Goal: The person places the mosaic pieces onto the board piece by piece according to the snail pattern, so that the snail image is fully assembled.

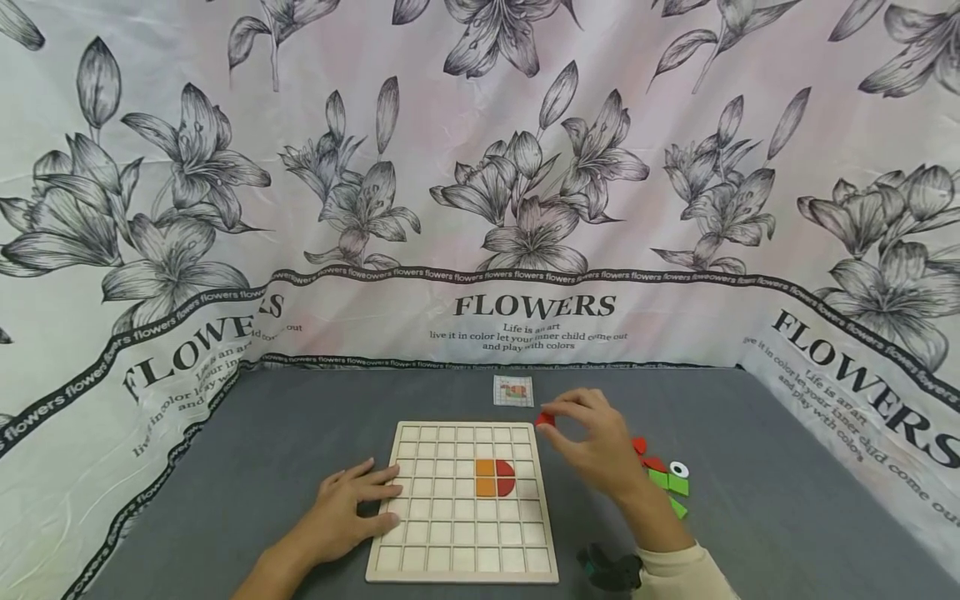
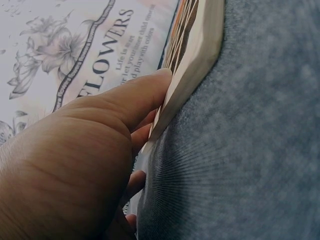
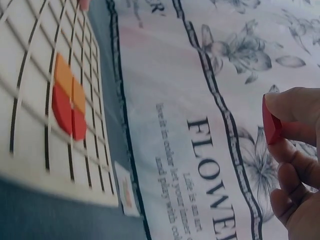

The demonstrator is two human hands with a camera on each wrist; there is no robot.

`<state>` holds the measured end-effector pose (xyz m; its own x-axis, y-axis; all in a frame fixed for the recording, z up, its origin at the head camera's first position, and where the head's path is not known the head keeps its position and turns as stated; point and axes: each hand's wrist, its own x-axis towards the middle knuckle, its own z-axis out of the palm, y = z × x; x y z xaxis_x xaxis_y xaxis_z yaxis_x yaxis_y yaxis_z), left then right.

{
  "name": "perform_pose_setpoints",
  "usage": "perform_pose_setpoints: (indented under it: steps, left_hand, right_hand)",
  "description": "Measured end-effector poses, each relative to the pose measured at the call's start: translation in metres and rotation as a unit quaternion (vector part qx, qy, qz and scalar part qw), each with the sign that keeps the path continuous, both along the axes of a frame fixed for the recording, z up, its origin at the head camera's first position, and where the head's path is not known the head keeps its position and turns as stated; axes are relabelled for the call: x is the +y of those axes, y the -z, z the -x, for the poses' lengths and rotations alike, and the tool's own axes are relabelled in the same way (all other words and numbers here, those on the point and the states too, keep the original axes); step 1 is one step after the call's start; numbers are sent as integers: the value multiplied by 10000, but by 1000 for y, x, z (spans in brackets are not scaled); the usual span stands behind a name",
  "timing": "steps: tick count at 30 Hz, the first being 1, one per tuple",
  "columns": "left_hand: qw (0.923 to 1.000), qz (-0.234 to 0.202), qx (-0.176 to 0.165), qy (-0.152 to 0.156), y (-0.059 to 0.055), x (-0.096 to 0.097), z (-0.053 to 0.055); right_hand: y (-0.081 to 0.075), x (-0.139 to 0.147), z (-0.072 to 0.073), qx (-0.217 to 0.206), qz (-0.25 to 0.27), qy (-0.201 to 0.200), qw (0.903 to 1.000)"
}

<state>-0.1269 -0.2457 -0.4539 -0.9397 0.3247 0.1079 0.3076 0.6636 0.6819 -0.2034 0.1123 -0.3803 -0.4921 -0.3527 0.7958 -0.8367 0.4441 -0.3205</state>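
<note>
A light wooden grid board (image 1: 435, 533) lies on the table. Two orange squares (image 1: 486, 477) and two red quarter-round pieces (image 1: 506, 478) sit in its cells, right of the middle. My left hand (image 1: 347, 510) rests at the board's left edge, fingers spread, the thumb touching the rim (image 2: 192, 70). Above the board's far right corner, my right hand (image 1: 596, 437) pinches a red piece (image 3: 271, 120) between thumb and fingers; it is off the board. Its full outline is partly hidden by the fingertips.
Beyond the board lies a small picture card (image 1: 513, 391). Right of my right forearm are loose red pieces (image 1: 655, 463), green pieces (image 1: 678, 484) and a white round piece with a dark centre (image 1: 678, 470). A dark object (image 1: 611, 568) is near the right sleeve. Flower-printed cloth (image 1: 536, 321) surrounds the grey table.
</note>
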Motion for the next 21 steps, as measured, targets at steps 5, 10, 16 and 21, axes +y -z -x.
perform_pose_setpoints:
  steps: [5, 10, 16, 21]
  left_hand:
    - [9999, 8, 28, -103, 1, -2, -1]
    - [9999, 14, -25, -129, 0, -3, -1]
    - [9998, -41, -116, -147, 1, -1, -1]
    - [10000, -32, -36, -74, 1, 0, 0]
  right_hand:
    - [-1, -21, -1, -52, 22, -230, 9997]
    - [2, -40, -3, -178, 92, -354, 9992]
    - [8, -55, -6, -639, 75, -231, 9977]
    - [15, -67, -6, -1006, 149, -257, 9945]
